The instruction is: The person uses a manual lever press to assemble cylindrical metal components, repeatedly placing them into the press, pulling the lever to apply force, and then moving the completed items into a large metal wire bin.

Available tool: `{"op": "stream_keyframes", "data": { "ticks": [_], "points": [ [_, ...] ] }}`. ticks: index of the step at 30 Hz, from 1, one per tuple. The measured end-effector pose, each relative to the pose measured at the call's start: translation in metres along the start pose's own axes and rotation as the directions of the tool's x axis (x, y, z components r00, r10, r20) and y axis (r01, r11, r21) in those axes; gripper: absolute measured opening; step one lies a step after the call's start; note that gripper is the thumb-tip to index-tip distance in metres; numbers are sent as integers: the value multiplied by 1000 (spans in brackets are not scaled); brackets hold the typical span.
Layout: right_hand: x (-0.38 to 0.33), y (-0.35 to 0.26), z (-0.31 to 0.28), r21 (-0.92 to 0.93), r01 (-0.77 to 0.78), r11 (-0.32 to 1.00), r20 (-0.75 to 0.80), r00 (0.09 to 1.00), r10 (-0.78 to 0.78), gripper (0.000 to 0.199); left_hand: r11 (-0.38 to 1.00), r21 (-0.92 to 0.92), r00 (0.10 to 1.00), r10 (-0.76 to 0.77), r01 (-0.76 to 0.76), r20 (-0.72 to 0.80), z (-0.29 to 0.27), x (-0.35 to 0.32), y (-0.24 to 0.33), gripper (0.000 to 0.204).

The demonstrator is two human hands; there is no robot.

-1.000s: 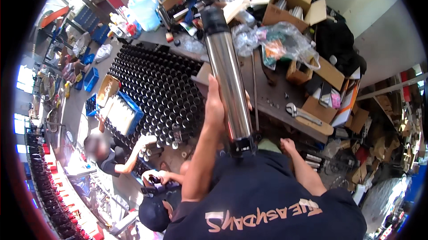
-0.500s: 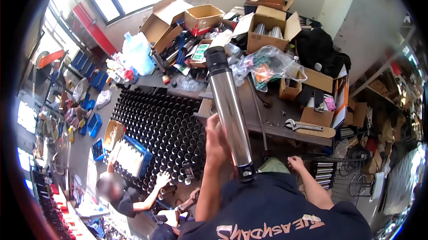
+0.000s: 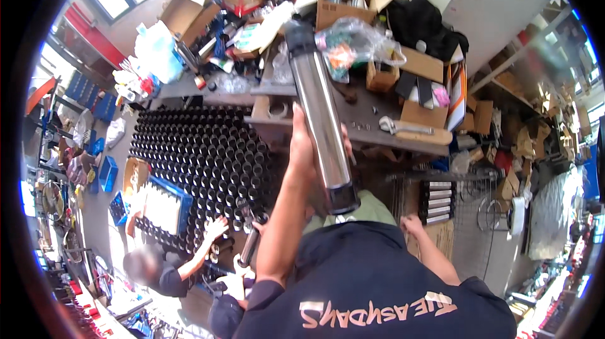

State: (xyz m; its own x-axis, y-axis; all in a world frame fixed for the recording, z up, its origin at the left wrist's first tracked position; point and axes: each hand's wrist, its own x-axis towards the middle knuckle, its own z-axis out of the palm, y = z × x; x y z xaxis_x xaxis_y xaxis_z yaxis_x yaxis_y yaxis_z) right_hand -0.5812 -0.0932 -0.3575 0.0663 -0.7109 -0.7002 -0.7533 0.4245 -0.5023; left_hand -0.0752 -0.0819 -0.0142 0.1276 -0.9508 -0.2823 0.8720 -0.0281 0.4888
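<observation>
Silver cylinder (image 3: pixel 324 120) in left hand (image 3: pixel 302 147), lettered shirt (image 3: pixel 384 276)

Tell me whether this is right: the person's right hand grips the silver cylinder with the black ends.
The hand is wrong. The head view shows the left hand gripping the silver cylinder with the black ends; the right hand is apart from it.

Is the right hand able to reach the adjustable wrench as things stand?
Probably yes, with a stretch: the wrench lies uncovered near the front edge of the bench, and the right hand is apart from the tube.
</observation>
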Motion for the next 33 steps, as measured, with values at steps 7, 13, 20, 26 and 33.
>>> {"op": "stream_keyframes", "data": {
  "ticks": [7,13,20,26,33],
  "points": [
    [-64,17,5,278,-65,958,-47,996,81,27,987,-159,938,64,-9,341,16,1,-24,86],
    [-56,-21,-28,391,241,889,-210,963,-169,24,981,176,995,-90,82,38,71,18,-78,87],
    [-154,-155,-137,870,390,302,-89,726,-682,51,596,797,977,-209,98,37,158,47,-270,57],
    [-59,57,-153,878,379,292,-388,921,-29,54,11,1000,796,-605,-28,29,155,79,-436,35],
    [160,344,-112,957,-138,257,-126,599,791,56,-458,889,604,-709,-4,-363,-39,64,-498,46]
  ]
}}
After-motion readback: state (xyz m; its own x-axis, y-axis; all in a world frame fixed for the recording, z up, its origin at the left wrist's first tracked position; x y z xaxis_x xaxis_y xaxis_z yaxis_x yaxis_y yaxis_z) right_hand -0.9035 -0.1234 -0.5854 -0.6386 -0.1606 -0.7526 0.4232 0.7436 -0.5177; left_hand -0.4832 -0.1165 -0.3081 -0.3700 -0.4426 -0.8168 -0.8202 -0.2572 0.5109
